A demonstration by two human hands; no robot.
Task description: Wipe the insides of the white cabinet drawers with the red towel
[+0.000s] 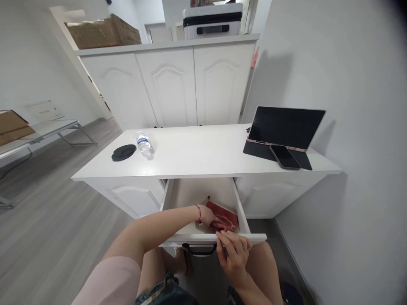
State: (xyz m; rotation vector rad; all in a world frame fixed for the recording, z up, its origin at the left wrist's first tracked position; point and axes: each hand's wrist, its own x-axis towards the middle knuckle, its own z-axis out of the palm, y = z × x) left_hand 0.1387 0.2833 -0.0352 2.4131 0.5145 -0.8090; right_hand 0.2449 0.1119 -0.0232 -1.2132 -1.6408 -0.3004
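A white drawer (184,240) is pulled out below the desk top, with a dark handle (200,250) on its front. My left hand (208,216), a red beaded bracelet at its wrist, reaches inside it. Its fingers are closed on a flat red packet (227,216) with a pale pattern, lying in the drawer's right front part. The fingertips are partly hidden against the packet. My right hand (233,250) has its fingers bent over the top edge of the drawer front, right of the handle. A tiny dark red object (208,197) lies farther back in the drawer.
On the white desk (197,148) stand a tablet (286,127) with a phone (284,156) before it, a clear bottle (143,144) and a black flat pad (124,152). White cabinets (171,89) rise behind, bearing a cardboard box (104,33) and a suitcase (212,23). A wall borders the right.
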